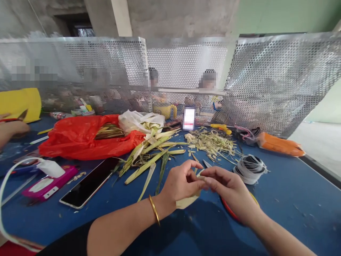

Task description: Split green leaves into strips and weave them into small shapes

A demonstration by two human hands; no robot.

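Note:
Pale corn husk (188, 201) hangs under my left hand (183, 183), whose fingers are closed around it. My right hand (226, 188) pinches the husk's upper end, and both sets of fingertips meet there. Exactly how the husk is folded is hidden by the fingers. Beneath my right hand lies a pair of scissors (229, 209) with red and yellow handles, mostly covered. To the right of that hand stands a spool of white string (250, 169). Long green and yellowish husk strips (149, 165) lie beyond my left hand.
A red plastic bag (77, 137) holds more husks. Shredded scraps (213, 144) are heaped at the back, near an upright lit phone (189, 119). A dark phone (89, 185) and a magenta power strip (50, 183) lie left. A perforated metal screen (186, 57) borders the table; another person's arm (12, 131) shows left.

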